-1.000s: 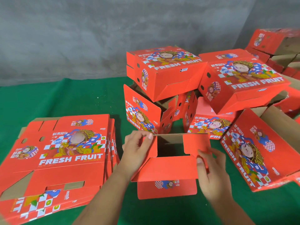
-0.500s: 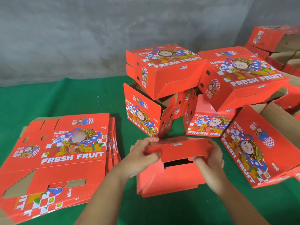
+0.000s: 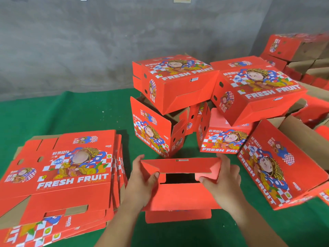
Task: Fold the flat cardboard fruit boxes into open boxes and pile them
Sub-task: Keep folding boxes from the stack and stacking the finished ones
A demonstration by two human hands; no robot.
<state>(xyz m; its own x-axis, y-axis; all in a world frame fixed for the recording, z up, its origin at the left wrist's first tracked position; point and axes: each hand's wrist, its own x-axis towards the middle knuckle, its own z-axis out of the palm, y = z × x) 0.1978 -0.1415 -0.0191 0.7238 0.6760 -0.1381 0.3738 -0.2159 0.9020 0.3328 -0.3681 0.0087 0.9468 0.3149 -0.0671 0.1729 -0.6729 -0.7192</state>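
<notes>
Now the left hand (image 3: pixel 142 177) and right hand (image 3: pixel 220 179) grip the two ends of a half-folded red box (image 3: pixel 179 191), thumbs pressed onto its inward-turned end flaps, fingers curled round the outer walls. Between the hands the far flap (image 3: pixel 179 165) leans over a dark opening. Left of the left hand lies the stack of flat boxes (image 3: pixel 67 173); beyond both hands, the pile of folded boxes (image 3: pixel 194 97) on green cloth (image 3: pixel 85 114).
</notes>
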